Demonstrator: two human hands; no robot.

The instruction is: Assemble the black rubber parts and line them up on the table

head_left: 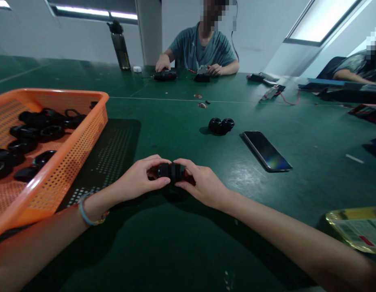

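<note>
Black plastic fitting [171, 172], seemingly two-part, is pinched between left hand [139, 178] and right hand [203, 185], fingers curled.

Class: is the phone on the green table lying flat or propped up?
Flat: the phone lies screen-up on the table, nothing under it.

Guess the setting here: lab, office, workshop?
Likely a small assembly workshop: a shared green work table, an orange basket of black ring parts, and both hands joining a black part while another person works opposite.
</note>
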